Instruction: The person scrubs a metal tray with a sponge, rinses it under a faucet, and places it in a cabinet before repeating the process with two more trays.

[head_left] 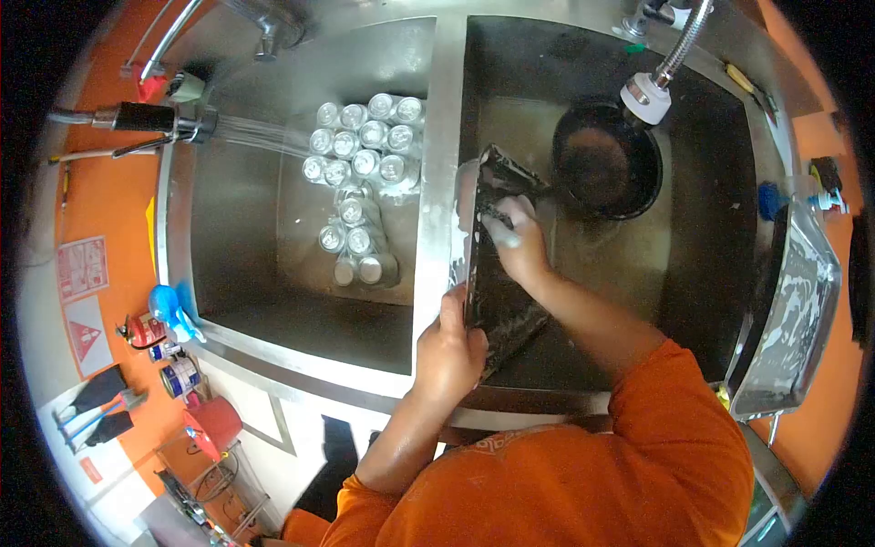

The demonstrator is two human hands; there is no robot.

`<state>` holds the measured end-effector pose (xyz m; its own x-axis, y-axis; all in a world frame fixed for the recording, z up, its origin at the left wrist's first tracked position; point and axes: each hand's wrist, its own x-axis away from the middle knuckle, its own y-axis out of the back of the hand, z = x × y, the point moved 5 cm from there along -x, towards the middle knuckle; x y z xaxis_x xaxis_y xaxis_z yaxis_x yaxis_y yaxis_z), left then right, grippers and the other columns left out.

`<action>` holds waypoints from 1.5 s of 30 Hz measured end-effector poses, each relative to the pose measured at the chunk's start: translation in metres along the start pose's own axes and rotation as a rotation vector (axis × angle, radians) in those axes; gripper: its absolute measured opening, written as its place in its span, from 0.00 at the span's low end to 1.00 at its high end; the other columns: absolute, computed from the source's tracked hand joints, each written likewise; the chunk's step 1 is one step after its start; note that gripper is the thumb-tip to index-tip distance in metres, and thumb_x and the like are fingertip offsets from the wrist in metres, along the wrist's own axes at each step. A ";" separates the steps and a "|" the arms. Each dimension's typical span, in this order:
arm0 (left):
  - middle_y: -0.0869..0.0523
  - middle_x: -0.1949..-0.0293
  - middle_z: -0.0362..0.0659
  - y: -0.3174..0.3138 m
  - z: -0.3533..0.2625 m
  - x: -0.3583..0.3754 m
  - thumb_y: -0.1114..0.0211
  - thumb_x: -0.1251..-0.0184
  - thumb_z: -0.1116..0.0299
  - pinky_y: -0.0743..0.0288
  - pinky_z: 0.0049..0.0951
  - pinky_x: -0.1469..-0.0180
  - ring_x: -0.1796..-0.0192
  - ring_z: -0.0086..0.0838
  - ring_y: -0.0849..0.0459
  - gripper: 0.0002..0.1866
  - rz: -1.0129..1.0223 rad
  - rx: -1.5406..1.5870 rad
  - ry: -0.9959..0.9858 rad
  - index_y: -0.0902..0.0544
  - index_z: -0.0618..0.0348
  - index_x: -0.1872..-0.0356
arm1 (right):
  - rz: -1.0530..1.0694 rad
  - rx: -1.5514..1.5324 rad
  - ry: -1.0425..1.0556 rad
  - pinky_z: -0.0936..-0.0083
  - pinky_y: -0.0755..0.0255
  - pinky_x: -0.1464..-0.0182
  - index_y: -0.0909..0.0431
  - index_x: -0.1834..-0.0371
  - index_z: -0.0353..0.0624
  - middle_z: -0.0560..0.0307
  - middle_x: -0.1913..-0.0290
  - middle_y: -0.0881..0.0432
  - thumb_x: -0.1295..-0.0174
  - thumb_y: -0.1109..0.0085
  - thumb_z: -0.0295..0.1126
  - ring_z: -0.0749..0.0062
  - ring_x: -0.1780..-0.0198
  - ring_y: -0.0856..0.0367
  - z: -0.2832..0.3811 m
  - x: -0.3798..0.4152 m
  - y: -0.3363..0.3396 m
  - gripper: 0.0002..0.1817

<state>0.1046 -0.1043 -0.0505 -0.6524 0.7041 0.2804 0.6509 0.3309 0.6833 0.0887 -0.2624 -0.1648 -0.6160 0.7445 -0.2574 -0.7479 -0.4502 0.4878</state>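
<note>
A dark rectangular tray (499, 287) is held tilted at the right basin, along the steel divider, with soap suds near its upper edge. My left hand (449, 354) is closed round its near left rim, thumb up on the edge. Against the inside of the tray presses my right hand (519, 239), foam on its fingers, closed on a dark scouring pad (495, 216) that is partly hidden. Just beyond that hand, a round black pan (606, 162) rests in the basin.
In the left basin stand several silver cans (372, 137), with a tap (191, 121) spraying water over them. A white-headed hose tap (645, 98) hangs over the right basin. A soapy metal tray (791, 310) lies at the right edge. The steel divider (444, 109) separates the basins.
</note>
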 end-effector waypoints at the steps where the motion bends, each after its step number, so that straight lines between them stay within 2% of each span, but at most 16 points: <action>1: 0.22 0.68 0.61 -0.001 0.001 0.001 0.46 0.53 0.78 0.28 0.44 0.65 0.67 0.56 0.22 0.28 0.010 0.012 0.026 0.41 0.60 0.47 | 0.084 -0.076 -0.216 0.68 0.32 0.66 0.27 0.75 0.37 0.49 0.76 0.25 0.53 0.40 0.29 0.59 0.70 0.24 -0.034 0.010 -0.007 0.08; 3: 0.22 0.68 0.60 -0.001 -0.001 0.000 0.46 0.53 0.78 0.28 0.43 0.64 0.65 0.56 0.22 0.28 0.019 0.008 0.044 0.41 0.57 0.47 | 0.236 -0.233 -0.623 0.68 0.32 0.65 0.27 0.75 0.36 0.49 0.72 0.25 0.53 0.40 0.29 0.58 0.68 0.25 -0.117 0.026 -0.024 0.08; 4: 0.22 0.68 0.60 0.001 0.000 0.002 0.46 0.53 0.78 0.28 0.43 0.64 0.65 0.56 0.22 0.27 0.021 -0.012 0.047 0.41 0.57 0.47 | 0.379 -0.079 -0.479 0.68 0.33 0.64 0.27 0.75 0.36 0.47 0.66 0.26 0.53 0.41 0.29 0.57 0.63 0.26 -0.100 0.020 -0.019 0.08; 5: 0.22 0.68 0.60 0.000 0.001 0.000 0.46 0.53 0.78 0.28 0.43 0.65 0.65 0.56 0.22 0.27 0.016 -0.028 0.059 0.41 0.57 0.47 | 0.034 -0.073 -0.297 0.67 0.33 0.64 0.28 0.75 0.37 0.46 0.68 0.25 0.52 0.41 0.29 0.57 0.63 0.26 -0.068 0.024 -0.015 0.08; 8: 0.22 0.68 0.59 0.002 -0.003 -0.001 0.46 0.53 0.78 0.28 0.43 0.64 0.65 0.56 0.22 0.27 0.061 0.015 0.119 0.40 0.57 0.48 | 0.212 0.012 -0.099 0.71 0.33 0.55 0.26 0.67 0.36 0.48 0.62 0.23 0.48 0.42 0.31 0.63 0.57 0.25 -0.006 0.027 0.003 0.10; 11: 0.22 0.72 0.59 0.003 -0.006 -0.001 0.47 0.54 0.78 0.28 0.44 0.70 0.72 0.54 0.22 0.26 0.004 0.013 0.045 0.39 0.62 0.49 | 0.531 -0.400 -0.827 0.69 0.32 0.53 0.26 0.62 0.35 0.45 0.61 0.22 0.47 0.43 0.33 0.59 0.55 0.24 -0.082 0.058 0.005 0.13; 12: 0.22 0.72 0.59 0.003 -0.006 -0.002 0.47 0.54 0.78 0.28 0.44 0.70 0.73 0.54 0.22 0.26 -0.017 0.013 0.003 0.39 0.62 0.49 | 0.629 -0.067 -0.823 0.68 0.32 0.54 0.26 0.57 0.36 0.43 0.60 0.22 0.47 0.43 0.34 0.57 0.57 0.23 -0.117 0.069 -0.002 0.16; 18: 0.22 0.71 0.60 0.001 0.000 0.000 0.47 0.54 0.78 0.28 0.44 0.70 0.73 0.53 0.22 0.26 -0.043 -0.014 0.001 0.39 0.62 0.49 | 0.311 0.113 -0.195 0.67 0.30 0.54 0.28 0.54 0.37 0.47 0.64 0.20 0.48 0.43 0.33 0.53 0.60 0.23 -0.083 0.093 -0.001 0.18; 21: 0.22 0.71 0.60 0.002 -0.005 0.000 0.47 0.54 0.78 0.28 0.44 0.70 0.73 0.53 0.22 0.25 -0.046 -0.017 -0.018 0.38 0.62 0.49 | 0.590 0.014 -0.684 0.67 0.32 0.52 0.28 0.55 0.36 0.46 0.65 0.21 0.48 0.44 0.33 0.53 0.58 0.24 -0.097 0.070 -0.002 0.18; 24: 0.22 0.71 0.60 0.001 0.001 0.000 0.47 0.54 0.78 0.28 0.44 0.68 0.71 0.54 0.22 0.25 -0.056 -0.011 -0.007 0.38 0.61 0.49 | 0.409 0.113 -0.450 0.67 0.32 0.51 0.28 0.55 0.35 0.46 0.62 0.21 0.48 0.44 0.32 0.54 0.57 0.24 -0.056 0.082 -0.001 0.18; 27: 0.22 0.69 0.59 0.000 -0.002 0.001 0.46 0.53 0.77 0.28 0.43 0.64 0.66 0.56 0.22 0.25 0.025 0.011 0.116 0.39 0.58 0.49 | 0.669 -0.050 -0.591 0.70 0.32 0.56 0.28 0.56 0.32 0.45 0.62 0.21 0.47 0.44 0.31 0.60 0.61 0.24 -0.129 0.110 -0.016 0.17; 28: 0.22 0.69 0.59 0.001 -0.005 0.001 0.46 0.53 0.77 0.28 0.43 0.64 0.66 0.56 0.22 0.25 0.049 0.013 0.140 0.39 0.58 0.50 | 0.553 -0.038 -0.893 0.70 0.31 0.59 0.27 0.57 0.32 0.49 0.65 0.21 0.46 0.46 0.30 0.63 0.63 0.24 -0.174 0.128 -0.018 0.15; 34: 0.22 0.70 0.59 0.007 -0.003 0.006 0.45 0.53 0.77 0.28 0.43 0.65 0.66 0.56 0.22 0.25 0.030 0.000 0.088 0.38 0.58 0.50 | 0.443 -0.189 -0.741 0.70 0.31 0.61 0.27 0.58 0.32 0.51 0.65 0.22 0.46 0.47 0.29 0.66 0.65 0.25 -0.089 0.097 -0.021 0.14; 36: 0.22 0.70 0.58 0.005 0.001 0.003 0.44 0.53 0.77 0.28 0.43 0.65 0.66 0.55 0.22 0.25 0.049 0.003 0.092 0.38 0.58 0.50 | 0.409 -0.201 -1.046 0.70 0.31 0.61 0.27 0.58 0.33 0.52 0.64 0.22 0.45 0.47 0.30 0.67 0.66 0.25 -0.132 0.102 -0.021 0.14; 43: 0.21 0.75 0.56 0.011 -0.007 0.006 0.44 0.55 0.77 0.28 0.41 0.74 0.77 0.49 0.22 0.27 -0.086 -0.031 -0.105 0.36 0.64 0.48 | 0.607 -0.604 -1.112 0.70 0.30 0.58 0.29 0.54 0.36 0.54 0.65 0.23 0.46 0.46 0.30 0.67 0.62 0.25 -0.140 0.132 -0.052 0.16; 45: 0.21 0.75 0.56 0.011 -0.007 0.005 0.44 0.55 0.77 0.27 0.41 0.74 0.77 0.48 0.22 0.27 -0.070 -0.025 -0.079 0.36 0.64 0.48 | 0.523 -0.368 -0.859 0.70 0.30 0.58 0.29 0.54 0.36 0.54 0.65 0.23 0.45 0.47 0.30 0.67 0.61 0.25 -0.135 0.118 -0.049 0.16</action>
<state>0.1059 -0.1018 -0.0375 -0.6626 0.7275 0.1782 0.5944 0.3661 0.7160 0.0191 -0.2196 -0.3316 -0.6084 0.4491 0.6544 -0.5586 -0.8280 0.0489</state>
